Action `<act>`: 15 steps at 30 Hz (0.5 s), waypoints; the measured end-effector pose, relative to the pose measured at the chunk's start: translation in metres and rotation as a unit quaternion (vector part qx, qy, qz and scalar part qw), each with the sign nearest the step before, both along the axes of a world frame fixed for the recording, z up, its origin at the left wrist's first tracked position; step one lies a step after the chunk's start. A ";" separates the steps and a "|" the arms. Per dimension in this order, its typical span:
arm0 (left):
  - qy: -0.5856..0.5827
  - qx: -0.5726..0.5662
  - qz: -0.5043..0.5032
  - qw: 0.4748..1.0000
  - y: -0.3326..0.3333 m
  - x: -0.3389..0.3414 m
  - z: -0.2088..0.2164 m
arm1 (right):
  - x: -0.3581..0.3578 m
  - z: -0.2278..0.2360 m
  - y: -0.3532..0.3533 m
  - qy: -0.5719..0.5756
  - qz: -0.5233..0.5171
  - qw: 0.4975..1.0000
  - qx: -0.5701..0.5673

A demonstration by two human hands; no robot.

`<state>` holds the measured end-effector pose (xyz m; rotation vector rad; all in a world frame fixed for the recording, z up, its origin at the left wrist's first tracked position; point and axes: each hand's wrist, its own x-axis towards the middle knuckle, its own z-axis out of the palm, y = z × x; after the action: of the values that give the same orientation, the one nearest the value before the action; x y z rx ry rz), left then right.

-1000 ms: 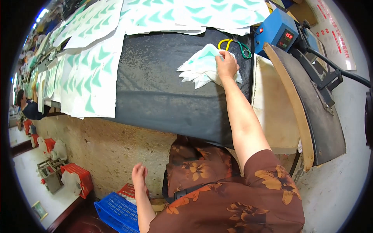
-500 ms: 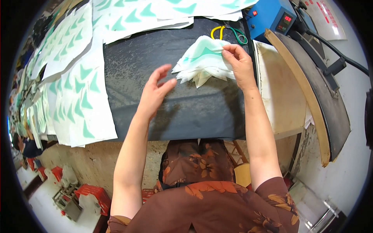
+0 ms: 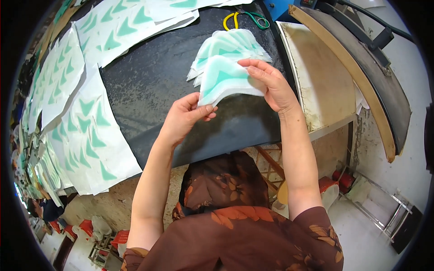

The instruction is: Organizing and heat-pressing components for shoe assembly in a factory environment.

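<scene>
Between my hands is a cut white paper piece [image 3: 226, 74] bearing a pale green V shape, its lower edge arched. Its lower left corner is pinched in my left hand [image 3: 187, 113], thumb against fingers. My right hand [image 3: 271, 83] grips its right end with the thumb in front and fingers along the upper edge. Just beyond lies a fanned stack of similar paper pieces [image 3: 242, 40], partly covered by the held one. Scissors [image 3: 260, 20] with yellow and green handles rest behind the stack.
White sheets [image 3: 86, 135] printed with green V shapes cover the left and far side of the black tabletop [image 3: 140, 86]. On the right stand a heat press's pale lower plate [image 3: 321, 77], its swung-out padded upper plate [image 3: 361, 67] and a blue control box [image 3: 278, 7].
My right hand has drawn one paper piece off the stack toward me. My left hand, open and apart before, has closed on its corner. The view has turned slightly.
</scene>
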<state>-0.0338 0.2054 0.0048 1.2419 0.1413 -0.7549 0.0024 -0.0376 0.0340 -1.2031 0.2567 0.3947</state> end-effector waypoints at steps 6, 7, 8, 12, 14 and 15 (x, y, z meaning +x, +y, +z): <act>-0.052 0.000 -0.008 0.999 0.001 -0.015 0.028 | -0.015 -0.003 0.004 -0.002 0.080 0.994 -0.077; -0.050 -0.001 -0.007 0.999 0.000 -0.013 0.029 | -0.017 0.001 0.006 0.005 0.100 0.993 -0.067; -0.032 0.007 0.013 0.999 -0.001 -0.007 0.027 | -0.018 0.005 0.009 0.012 0.119 0.991 -0.056; -0.026 0.039 0.030 0.998 -0.014 0.001 0.017 | -0.018 0.015 0.013 -0.010 0.168 0.983 -0.069; -0.026 0.035 0.046 0.998 -0.024 0.001 0.017 | -0.015 0.015 0.010 0.020 0.160 0.982 -0.094; -0.032 0.036 0.059 0.997 -0.030 0.001 0.017 | -0.014 0.010 0.005 0.023 0.160 0.982 -0.097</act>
<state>-0.0328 0.1754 0.0221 1.3130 0.1901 -0.6123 -0.0121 -0.0327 0.0444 -1.4332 0.1427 0.6893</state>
